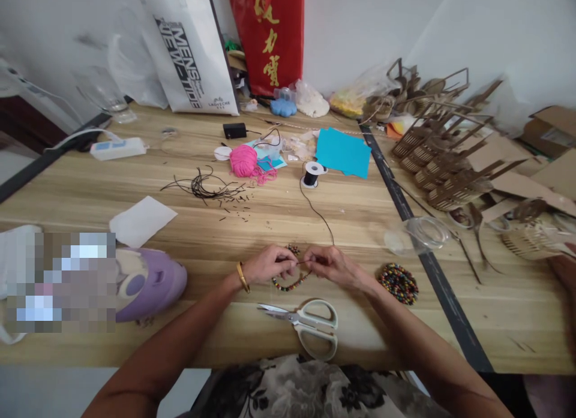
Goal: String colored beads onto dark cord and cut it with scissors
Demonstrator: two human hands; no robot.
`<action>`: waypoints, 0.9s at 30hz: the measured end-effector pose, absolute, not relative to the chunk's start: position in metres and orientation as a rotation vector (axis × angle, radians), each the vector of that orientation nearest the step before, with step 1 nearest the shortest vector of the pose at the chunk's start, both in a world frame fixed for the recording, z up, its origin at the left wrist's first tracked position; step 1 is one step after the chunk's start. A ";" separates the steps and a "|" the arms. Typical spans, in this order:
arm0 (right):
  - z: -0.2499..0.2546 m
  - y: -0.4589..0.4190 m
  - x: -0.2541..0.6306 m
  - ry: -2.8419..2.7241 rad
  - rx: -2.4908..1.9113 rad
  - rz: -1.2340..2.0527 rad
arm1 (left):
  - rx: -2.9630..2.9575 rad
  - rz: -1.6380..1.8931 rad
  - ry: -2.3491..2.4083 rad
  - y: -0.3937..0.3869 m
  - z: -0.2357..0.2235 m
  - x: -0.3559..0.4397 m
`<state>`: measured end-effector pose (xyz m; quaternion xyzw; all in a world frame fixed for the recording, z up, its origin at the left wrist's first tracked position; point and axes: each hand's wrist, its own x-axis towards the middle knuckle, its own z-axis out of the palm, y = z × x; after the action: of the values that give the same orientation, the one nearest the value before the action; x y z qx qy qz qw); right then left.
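Observation:
My left hand (269, 264) and my right hand (332, 264) rest on the wooden table (288, 220), fingers pinched together facing each other. Between them runs a thin black cord (318, 216) that leads back to a small spool (312, 174). A short curved strand of coloured beads (291, 283) hangs on the cord below my fingers. A round pile of mixed beads (398, 282) lies just right of my right wrist. White-handled scissors (307, 323) lie shut near the front edge, under my hands.
A purple object (150, 283) sits at the left. Pink yarn (245, 161), cut black cord pieces (204, 186), blue paper (342, 152), a clear dish (423, 233) and wooden basket frames (443, 160) lie further back. Bags lean on the wall.

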<state>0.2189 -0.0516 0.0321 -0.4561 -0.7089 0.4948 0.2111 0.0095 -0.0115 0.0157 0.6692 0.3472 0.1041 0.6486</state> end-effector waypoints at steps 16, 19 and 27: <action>0.016 -0.049 0.216 -1.838 -1.263 1.401 | 1.417 0.265 0.810 -0.009 0.009 0.007; 0.016 -0.049 0.215 -1.835 -1.267 1.402 | 1.474 0.297 0.816 -0.011 0.010 0.010; 0.030 -0.046 0.234 -1.897 -1.171 1.547 | 1.646 0.430 0.730 -0.007 0.012 0.007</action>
<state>0.2339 -0.0458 0.0297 -0.4217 -0.6832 0.5571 0.2123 0.0070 -0.0066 0.0117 0.7103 0.3150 0.1858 0.6014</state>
